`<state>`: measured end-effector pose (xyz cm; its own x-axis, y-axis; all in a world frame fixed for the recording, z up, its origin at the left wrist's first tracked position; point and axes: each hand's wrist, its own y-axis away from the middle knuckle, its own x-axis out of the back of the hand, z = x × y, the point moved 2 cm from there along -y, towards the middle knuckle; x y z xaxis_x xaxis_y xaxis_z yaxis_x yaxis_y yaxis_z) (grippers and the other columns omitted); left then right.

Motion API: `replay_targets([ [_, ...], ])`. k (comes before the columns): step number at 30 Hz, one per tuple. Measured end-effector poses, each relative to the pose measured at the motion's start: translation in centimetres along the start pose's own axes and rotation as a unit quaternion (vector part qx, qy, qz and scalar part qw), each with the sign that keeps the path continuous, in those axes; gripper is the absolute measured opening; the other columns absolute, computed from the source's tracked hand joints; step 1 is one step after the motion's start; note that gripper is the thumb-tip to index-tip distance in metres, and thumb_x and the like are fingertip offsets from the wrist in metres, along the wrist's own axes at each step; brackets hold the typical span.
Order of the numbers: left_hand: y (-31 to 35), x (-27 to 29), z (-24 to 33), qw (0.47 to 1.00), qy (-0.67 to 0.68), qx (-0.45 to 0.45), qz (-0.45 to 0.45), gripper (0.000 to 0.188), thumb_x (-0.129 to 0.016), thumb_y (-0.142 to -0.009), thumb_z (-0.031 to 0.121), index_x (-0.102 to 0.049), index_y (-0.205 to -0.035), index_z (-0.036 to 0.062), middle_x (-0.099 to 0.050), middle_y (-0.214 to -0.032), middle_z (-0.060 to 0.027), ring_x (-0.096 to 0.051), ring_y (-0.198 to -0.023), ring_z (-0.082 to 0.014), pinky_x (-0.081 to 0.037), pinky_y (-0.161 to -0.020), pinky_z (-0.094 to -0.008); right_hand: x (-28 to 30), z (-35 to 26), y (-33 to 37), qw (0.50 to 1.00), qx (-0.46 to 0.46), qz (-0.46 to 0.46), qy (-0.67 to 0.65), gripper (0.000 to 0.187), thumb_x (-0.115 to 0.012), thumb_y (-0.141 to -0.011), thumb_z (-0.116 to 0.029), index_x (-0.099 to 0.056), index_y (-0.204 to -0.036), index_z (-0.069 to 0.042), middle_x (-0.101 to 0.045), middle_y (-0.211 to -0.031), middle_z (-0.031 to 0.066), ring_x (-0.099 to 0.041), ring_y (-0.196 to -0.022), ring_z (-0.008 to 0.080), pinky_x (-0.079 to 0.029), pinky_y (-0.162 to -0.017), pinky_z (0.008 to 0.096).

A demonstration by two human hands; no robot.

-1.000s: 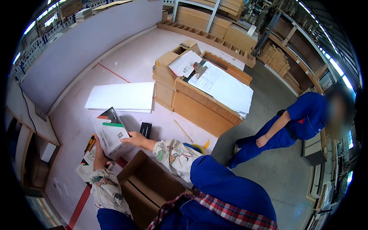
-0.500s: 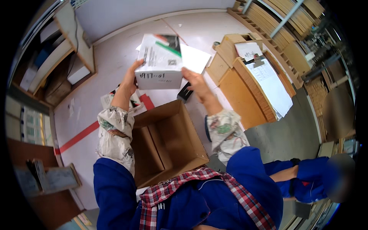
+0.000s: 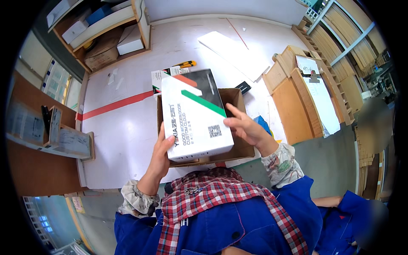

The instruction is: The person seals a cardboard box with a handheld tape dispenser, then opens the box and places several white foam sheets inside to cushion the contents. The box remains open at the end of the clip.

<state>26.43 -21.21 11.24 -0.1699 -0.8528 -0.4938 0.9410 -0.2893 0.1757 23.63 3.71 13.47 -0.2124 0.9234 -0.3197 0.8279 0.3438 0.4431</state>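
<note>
Between my hands is a white cardboard box [image 3: 193, 127] with black, orange and green print and a small square code on top. My left hand [image 3: 159, 158] grips its near left side, thumb on the upper edge. Against the right side rests my right hand [image 3: 248, 129], its thumb on the edge and the index finger lifted a little. Beneath lies an open brown carton [image 3: 243, 149]. The white box covers most of the carton's opening, and how deep it sits inside I cannot tell.
Behind the carton are a smaller printed box [image 3: 157, 77] and a yellow utility knife [image 3: 185, 64]. A white sheet [image 3: 231, 53] and a small black box [image 3: 243, 87] lie beyond. Wooden stand with clipboard [image 3: 314, 77] at right; shelf [image 3: 102, 36] at far left; a co-worker [image 3: 344, 221] at lower right.
The white box has come toward me, from beyond the carton to over its opening, both hands still on it. My view has shifted, and the yellow knife now shows.
</note>
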Motion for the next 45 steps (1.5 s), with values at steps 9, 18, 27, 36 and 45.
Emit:
replay_targets([
  [9, 1.9, 4.0, -1.9, 0.984, -0.168, 0.049, 0.041, 0.063, -0.054, -0.083, 0.032, -0.029, -0.135, 0.0048, -0.045, -0.126, -0.0115, -0.046, -0.109, -0.0157, -0.036, -0.089, -0.0266, -1.3, 5.3, -2.0, 0.995, -0.079, -0.038, -0.051, 0.049, -0.063, -0.074, -0.030, -0.051, -0.114, -0.003, -0.057, -0.108, 0.0075, -0.051, -0.104, 0.0165, -0.038, -0.089, 0.0306],
  [18, -0.6, 11.1, -5.7, 0.983, -0.107, 0.106, 0.102, 0.065, -0.055, -0.084, 0.038, -0.032, -0.133, 0.0005, -0.043, -0.128, -0.0150, -0.044, -0.114, -0.0223, -0.033, -0.094, -0.0301, -1.6, 7.5, -6.0, 0.984, -0.171, 0.039, -0.006, 0.046, -0.067, -0.071, -0.028, -0.048, -0.110, -0.012, -0.056, -0.100, -0.0003, -0.051, -0.090, 0.0132, -0.036, -0.078, 0.0301],
  [27, -0.8, 10.3, -6.0, 0.989, -0.123, 0.082, 0.010, 0.069, -0.052, -0.072, 0.000, -0.027, -0.136, 0.0027, -0.049, -0.119, -0.0095, -0.047, -0.106, -0.0149, -0.035, -0.091, -0.0249, 0.5, 10.7, -10.9, 0.967, -0.240, -0.067, 0.047, 0.058, -0.068, -0.072, -0.012, -0.039, -0.123, -0.013, -0.052, -0.108, 0.0027, -0.047, -0.094, 0.0120, -0.034, -0.068, 0.0266],
  [36, -0.5, 9.3, -5.9, 0.974, -0.208, 0.071, 0.047, 0.070, -0.044, -0.068, -0.001, -0.027, -0.136, 0.0029, -0.050, -0.116, -0.0100, -0.047, -0.105, -0.0161, -0.036, -0.089, -0.0245, 1.3, 13.5, -12.5, 0.944, -0.190, -0.122, 0.242, 0.080, -0.071, -0.067, -0.005, -0.023, -0.131, -0.008, -0.054, -0.106, 0.0079, -0.051, -0.092, 0.0162, -0.043, -0.070, 0.0285],
  [45, -0.1, 10.0, -6.3, 0.968, -0.208, 0.101, 0.094, 0.051, -0.045, -0.074, 0.007, -0.040, -0.125, -0.0027, -0.051, -0.114, -0.0109, -0.049, -0.103, -0.0184, -0.037, -0.089, -0.0279, 0.4, 3.0, -10.5, 0.811, 0.020, -0.082, 0.579, 0.053, -0.062, -0.073, -0.049, -0.065, -0.086, 0.002, -0.064, -0.088, 0.0176, -0.063, -0.073, 0.0293, -0.049, -0.065, 0.0364],
])
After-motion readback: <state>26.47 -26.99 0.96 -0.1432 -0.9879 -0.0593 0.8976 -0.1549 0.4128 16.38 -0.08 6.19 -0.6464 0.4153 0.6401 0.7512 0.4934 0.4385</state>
